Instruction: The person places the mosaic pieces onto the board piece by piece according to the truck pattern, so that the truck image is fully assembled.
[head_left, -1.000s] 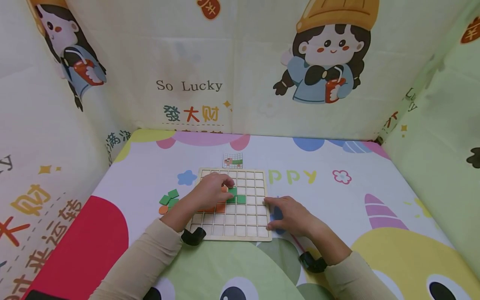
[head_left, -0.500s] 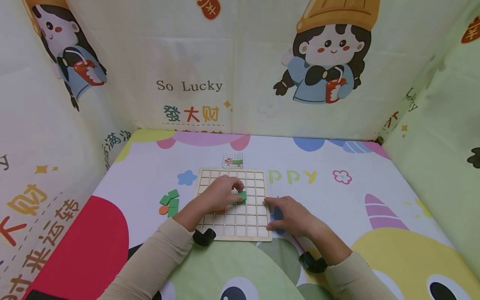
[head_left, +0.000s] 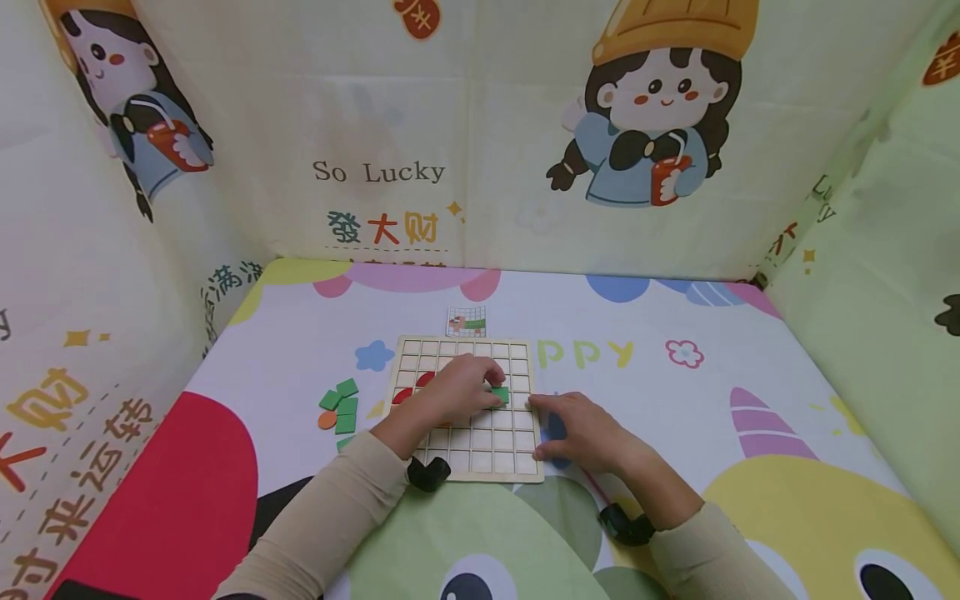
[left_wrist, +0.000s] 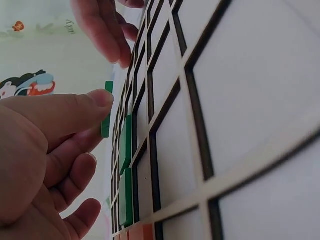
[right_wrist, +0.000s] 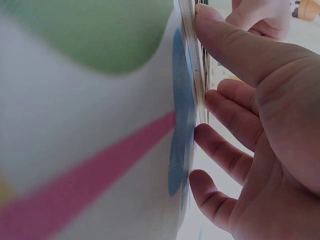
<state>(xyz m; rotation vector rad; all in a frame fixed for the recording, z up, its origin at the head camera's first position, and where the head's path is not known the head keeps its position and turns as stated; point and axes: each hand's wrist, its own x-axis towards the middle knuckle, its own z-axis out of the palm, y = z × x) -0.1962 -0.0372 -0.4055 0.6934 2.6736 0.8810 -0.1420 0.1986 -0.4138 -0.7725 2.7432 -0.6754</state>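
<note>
The table (head_left: 570, 308) (brightly printed) bears a grid board (head_left: 491, 462), picture card (head_left: 467, 322) and loose tiles (head_left: 347, 406).

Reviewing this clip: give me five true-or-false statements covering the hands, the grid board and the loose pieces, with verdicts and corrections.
1. The left hand pinches a green tile. True.
2. The right hand grips a tile. False: it holds none and touches the right edge of the board.
3. In the head view, loose green tiles lie left of the board. True.
4. The round piece near those tiles is blue. False: it is orange.
5. The small picture card lies beyond the board's far edge. True.
</note>
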